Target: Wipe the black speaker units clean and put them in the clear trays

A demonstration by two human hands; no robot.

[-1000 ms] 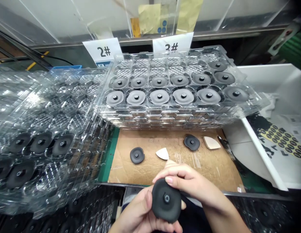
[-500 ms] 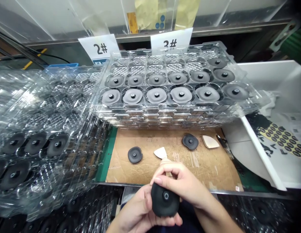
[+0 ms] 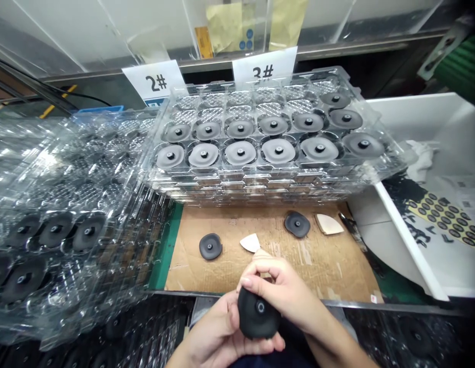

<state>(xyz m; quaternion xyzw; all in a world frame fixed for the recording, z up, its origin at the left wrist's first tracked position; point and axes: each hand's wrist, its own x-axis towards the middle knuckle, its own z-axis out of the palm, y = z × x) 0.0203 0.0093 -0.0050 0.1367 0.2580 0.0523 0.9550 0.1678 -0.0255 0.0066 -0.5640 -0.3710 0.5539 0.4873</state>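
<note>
A black rounded disc (image 3: 256, 319) with a small raised hub is held low in front of me, its hub side facing up. My left hand (image 3: 218, 329) cups it from the left and below, fingertips showing under its lower edge. From above, my right hand (image 3: 274, 281) pinches its upper edge with the thumb on the face; the other fingers are partly hidden. Just beyond the right hand is a white, pointed wedge-shaped piece (image 3: 250, 243); whether a finger touches it I cannot tell. Two similar discs lie on the cardboard, one left (image 3: 210, 246) and one right (image 3: 297, 224).
Stacked clear trays (image 3: 260, 171) holding discs stand behind the cardboard sheet (image 3: 230, 271). More clear trays (image 3: 118, 204) fill the left side. A cream wedge (image 3: 329, 224) lies at the right, beside a white bin (image 3: 409, 240) containing a yellow label sheet (image 3: 444, 217).
The view has shifted slightly. Both hands keep their hold on the disc, which has tilted a little; the pieces on the cardboard have not visibly been moved.
</note>
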